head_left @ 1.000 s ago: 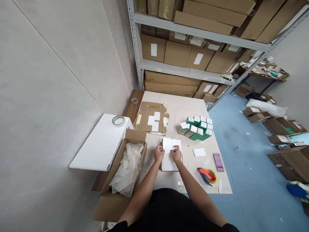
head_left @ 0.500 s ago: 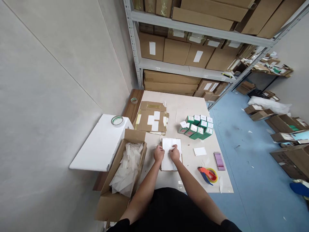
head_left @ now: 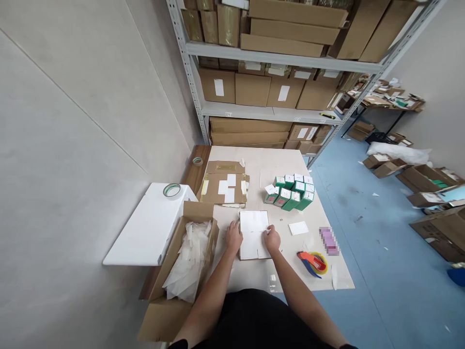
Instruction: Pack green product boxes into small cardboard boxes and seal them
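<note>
A small flat box with a white top (head_left: 253, 233) lies on the pale table (head_left: 261, 276) in front of me. My left hand (head_left: 233, 238) rests against its left edge, fingers curled round the side. On the box's right edge sits my right hand (head_left: 272, 238), fingers bent against it. Both hands hold the box between them. A cluster of green and white cartons (head_left: 290, 191) stands beyond it to the right.
An open cardboard box of white bags (head_left: 189, 259) sits at my left. Flattened cardboard (head_left: 225, 186) lies at the back. A tape dispenser (head_left: 312, 261), a white card (head_left: 298, 228) and a blurred pink item (head_left: 329, 241) lie at right. Tape rolls (head_left: 172, 190) rest on a white board. Shelves of cartons (head_left: 254, 87) stand behind.
My hands have moved apart from the middle of the box's top to its left and right edges. The view has tilted a little upward.
</note>
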Available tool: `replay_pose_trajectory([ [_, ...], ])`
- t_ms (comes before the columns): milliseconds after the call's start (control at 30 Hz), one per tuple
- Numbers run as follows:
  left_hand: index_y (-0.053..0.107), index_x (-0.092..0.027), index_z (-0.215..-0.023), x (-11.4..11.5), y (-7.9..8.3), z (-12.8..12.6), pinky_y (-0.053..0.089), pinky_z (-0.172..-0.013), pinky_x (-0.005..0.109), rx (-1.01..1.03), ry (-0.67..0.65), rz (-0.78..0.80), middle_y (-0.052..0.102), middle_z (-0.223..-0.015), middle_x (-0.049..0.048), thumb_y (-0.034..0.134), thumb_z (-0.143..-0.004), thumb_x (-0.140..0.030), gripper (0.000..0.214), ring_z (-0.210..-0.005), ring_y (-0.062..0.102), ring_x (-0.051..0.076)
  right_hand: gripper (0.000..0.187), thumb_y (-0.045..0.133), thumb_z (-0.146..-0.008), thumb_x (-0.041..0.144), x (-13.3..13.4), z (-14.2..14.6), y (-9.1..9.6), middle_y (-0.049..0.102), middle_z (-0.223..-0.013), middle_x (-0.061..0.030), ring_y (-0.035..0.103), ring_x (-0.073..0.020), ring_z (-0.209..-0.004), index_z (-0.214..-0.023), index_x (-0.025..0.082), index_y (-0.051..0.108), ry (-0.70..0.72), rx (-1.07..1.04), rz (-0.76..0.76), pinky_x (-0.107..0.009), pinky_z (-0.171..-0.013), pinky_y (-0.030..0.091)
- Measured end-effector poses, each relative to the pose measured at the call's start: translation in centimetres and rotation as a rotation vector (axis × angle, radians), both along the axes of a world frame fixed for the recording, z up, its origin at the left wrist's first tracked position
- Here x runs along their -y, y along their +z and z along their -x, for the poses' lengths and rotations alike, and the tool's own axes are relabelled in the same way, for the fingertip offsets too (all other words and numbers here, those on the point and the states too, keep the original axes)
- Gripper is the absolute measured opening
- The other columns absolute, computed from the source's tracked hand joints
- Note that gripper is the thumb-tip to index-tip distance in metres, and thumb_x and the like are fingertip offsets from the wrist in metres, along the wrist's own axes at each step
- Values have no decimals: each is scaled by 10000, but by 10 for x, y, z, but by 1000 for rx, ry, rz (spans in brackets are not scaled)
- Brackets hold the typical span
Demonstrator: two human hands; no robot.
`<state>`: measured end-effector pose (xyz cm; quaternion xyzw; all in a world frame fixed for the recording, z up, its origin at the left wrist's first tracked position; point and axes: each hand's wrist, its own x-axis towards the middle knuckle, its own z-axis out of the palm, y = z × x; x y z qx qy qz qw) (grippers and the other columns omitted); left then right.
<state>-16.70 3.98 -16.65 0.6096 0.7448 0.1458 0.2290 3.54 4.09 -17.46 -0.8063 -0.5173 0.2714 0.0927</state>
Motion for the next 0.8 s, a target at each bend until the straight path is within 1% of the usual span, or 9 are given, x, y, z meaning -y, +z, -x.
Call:
replay_pose_trajectory([
  [100, 604, -213, -1439, 7, 1, -5, 383, -1202, 394, 28, -175, -11, 558, -1535, 102, 533, -934, -156, 513, -1423, 489, 269, 349, 485, -974, 403, 21, -28, -14, 759, -1044, -76, 719, -241, -964, -1245, 226, 616, -106, -119, -18, -306, -791, 494],
  [200, 534, -186, -1518, 26, -8, -20, 348, -1235, 416, 58, -279, 91, 467, -1623, 120, 587, -937, -261, 589, -1518, 386, 293, 407, 514, -939, 468, 36, -41, -25, 751, -1192, -80, 725, -230, -1018, -1229, 227, 665, -119, -288, 4, -306, -867, 523],
  [333, 384, -233, -1619, 51, -24, -24, 349, -1222, 517, 75, -330, 142, 189, -1755, 90, 573, -939, -282, 707, -1622, 135, 322, 414, 561, -896, 429, 49, -31, -24, 761, -1215, -55, 730, -227, -1013, -1244, 238, 677, -74, -474, 15, -329, -920, 542],
  [400, 373, -241, -1623, 55, -29, -16, 351, -1220, 524, 134, -338, 135, 179, -1757, 88, 537, -964, -312, 683, -1627, 116, 311, 407, 581, -884, 401, 52, -21, -17, 763, -1214, -57, 726, -231, -1023, -1243, 237, 682, -41, -490, -22, -332, -927, 548],
  [500, 417, -219, -1599, 54, -31, 1, 307, -1254, 482, 245, -292, 95, 241, -1741, 97, 517, -982, -364, 642, -1626, 136, 293, 393, 623, -871, 390, 55, -7, -3, 757, -1220, -73, 724, -248, -1047, -1220, 230, 708, 2, -451, -55, -350, -947, 555],
  [567, 446, -193, -1580, 53, -31, 11, 256, -1279, 464, 296, -211, 90, 268, -1730, 118, 527, -981, -395, 637, -1622, 154, 299, 426, 663, -862, 435, 55, 2, 6, 748, -1242, -88, 721, -264, -1075, -1232, 230, 719, 12, -449, -76, -383, -979, 554],
  [700, 510, -148, -1512, 62, -27, 26, 225, -1284, 468, 379, 81, 167, 366, -1674, 195, 611, -934, -526, 698, -1597, 236, 344, 519, 741, -811, 508, 51, 14, 16, 769, -1205, -79, 717, -270, -1112, -1259, 246, 731, 110, -714, -90, -414, -1001, 561],
  [767, 490, -170, -1528, 72, -23, 32, 239, -1279, 438, 465, 131, 168, 380, -1671, 179, 652, -907, -562, 752, -1584, 281, 330, 522, 733, -807, 500, 46, 19, 16, 766, -1217, -87, 702, -271, -1149, -1251, 227, 729, 117, -795, -119, -404, -994, 566],
  [800, 465, -189, -1550, 78, -20, 35, 251, -1274, 419, 516, 122, 156, 378, -1677, 160, 671, -897, -562, 780, -1576, 304, 317, 520, 713, -816, 489, 44, 21, 16, 753, -1248, -93, 690, -272, -1170, -1261, 220, 718, 86, -762, -144, -399, -995, 566],
])
